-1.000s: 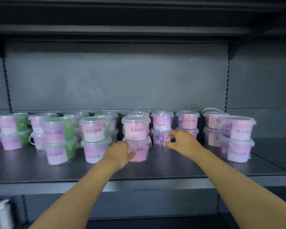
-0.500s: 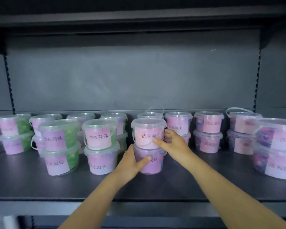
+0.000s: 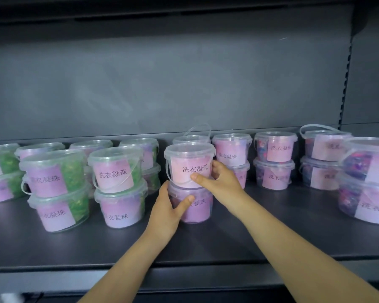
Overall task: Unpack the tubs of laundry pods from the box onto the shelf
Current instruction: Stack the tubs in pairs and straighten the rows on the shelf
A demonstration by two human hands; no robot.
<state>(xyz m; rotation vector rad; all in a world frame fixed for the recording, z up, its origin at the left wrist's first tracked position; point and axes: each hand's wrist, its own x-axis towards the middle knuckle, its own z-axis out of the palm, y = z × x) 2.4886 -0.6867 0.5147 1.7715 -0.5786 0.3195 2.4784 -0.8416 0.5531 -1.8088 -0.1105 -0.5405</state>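
The left hand (image 3: 167,207) curls round the lower tub (image 3: 198,212) of a two-high stack at mid-shelf. Its thumb lies across the front and covers the start of the label, and its other fingers are hidden behind the tub's wall. The right hand (image 3: 222,182) clasps the upper tub (image 3: 187,162), which sits on the lower one. Its thumb presses near the label's bottom edge and its fingers wrap the side at 3 o'clock.

At 12 o'clock behind the stack, a rear tub (image 3: 192,138) shows only its lid and raised handle. At 9 o'clock stand the green-pod stacks (image 3: 116,186); the leftmost is cut by the frame edge. At 3 o'clock the mixed-colour stacks (image 3: 274,160) run along the shelf (image 3: 206,243), their labels blurred and the nearest cropped at the right edge.
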